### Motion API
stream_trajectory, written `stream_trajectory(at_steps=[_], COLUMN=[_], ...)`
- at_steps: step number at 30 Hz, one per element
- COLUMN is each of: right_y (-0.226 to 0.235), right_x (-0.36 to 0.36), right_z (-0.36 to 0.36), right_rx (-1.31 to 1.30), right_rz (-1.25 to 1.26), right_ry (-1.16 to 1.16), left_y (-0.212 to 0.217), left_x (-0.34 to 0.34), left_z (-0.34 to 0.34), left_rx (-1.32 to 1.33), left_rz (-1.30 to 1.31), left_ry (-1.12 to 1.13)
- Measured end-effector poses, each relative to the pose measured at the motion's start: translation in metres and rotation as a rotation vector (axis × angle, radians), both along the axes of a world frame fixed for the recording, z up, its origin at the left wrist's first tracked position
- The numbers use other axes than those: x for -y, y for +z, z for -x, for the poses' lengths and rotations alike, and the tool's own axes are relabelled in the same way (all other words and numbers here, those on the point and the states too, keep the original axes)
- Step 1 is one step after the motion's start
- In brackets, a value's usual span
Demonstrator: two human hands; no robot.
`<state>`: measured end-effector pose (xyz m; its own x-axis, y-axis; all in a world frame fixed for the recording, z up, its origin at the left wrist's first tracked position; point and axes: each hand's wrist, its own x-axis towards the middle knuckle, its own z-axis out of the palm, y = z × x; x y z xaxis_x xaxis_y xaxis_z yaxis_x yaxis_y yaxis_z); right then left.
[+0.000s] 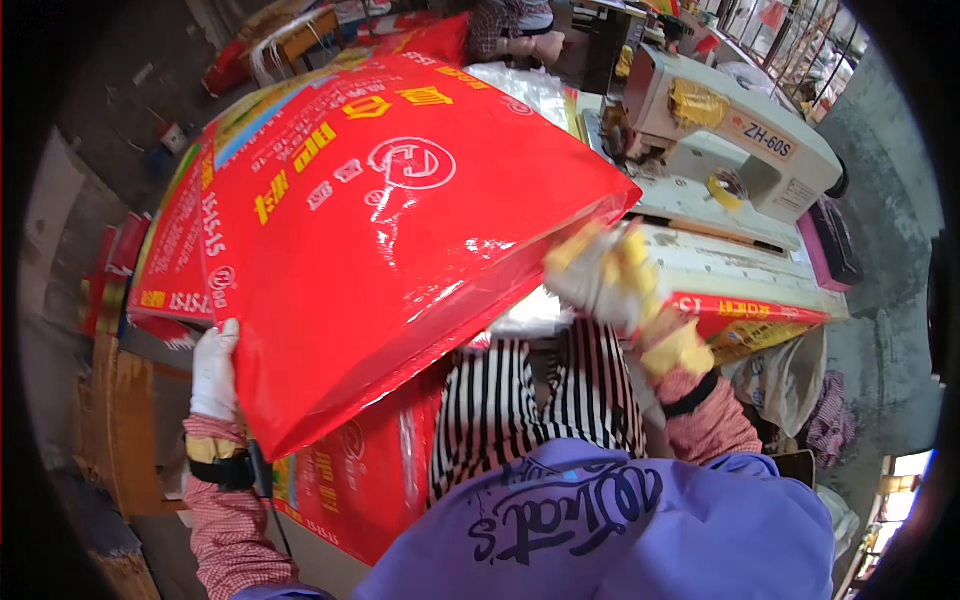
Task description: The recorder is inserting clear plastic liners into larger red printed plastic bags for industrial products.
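A large glossy red woven sack (470, 200), printed in yellow and white, spreads tilted across the view in front of me. At its lower left edge my left hand (215, 372), in a white glove, grips the sack; part of its fingers is hidden behind the material. Beside the sack's right-hand edge is my right hand (605, 277), in a white and yellow glove. Motion smears its fingers, and I cannot tell whether they touch the sack.
A white sewing machine (735, 140) with a roll of yellow tape (725, 190) on its bed stands at the right. Another red sack (365, 475) lies below the large one. A wooden frame (130, 430) is at left. Another person's arm (530, 45) shows at the top.
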<state>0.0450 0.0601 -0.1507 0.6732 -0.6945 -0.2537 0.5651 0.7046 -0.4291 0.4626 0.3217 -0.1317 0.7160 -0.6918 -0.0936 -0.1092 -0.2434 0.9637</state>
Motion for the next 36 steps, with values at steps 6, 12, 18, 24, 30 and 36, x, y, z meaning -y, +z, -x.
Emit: stream_trajectory(at_steps=[6,12,18,24,30,36], right_y=[-0.05,-0.059,-0.109,-0.199,-0.305,-0.348], right_x=[0.096,0.038,-0.088,-0.128,-0.096,-0.068], right_z=[-0.025,-0.147,-0.252,-0.251,-0.245,-0.225], right_rx=[0.042,0.206,-0.635,-1.176,-1.536,-1.421], right_rz=[0.043,-0.523,0.629,0.99,1.279,1.956], right_ry=[0.027,0.462,0.544,0.809,0.838,0.473], left_y=[0.057,-0.016,-0.176,-0.291,-0.313,-0.292], left_x=[-0.085,-0.24,-0.33,-0.368,-0.346,-0.32], left_z=[0.088,0.129,0.195,0.241,0.268,0.232], left_rx=[0.449,0.059,-0.392,-0.089,0.109,-0.043], left_rz=[-0.182,0.117,0.22,-1.413,-1.818,-1.875], left_ry=[-0.09,0.359,0.922,0.809,-0.129,-0.513])
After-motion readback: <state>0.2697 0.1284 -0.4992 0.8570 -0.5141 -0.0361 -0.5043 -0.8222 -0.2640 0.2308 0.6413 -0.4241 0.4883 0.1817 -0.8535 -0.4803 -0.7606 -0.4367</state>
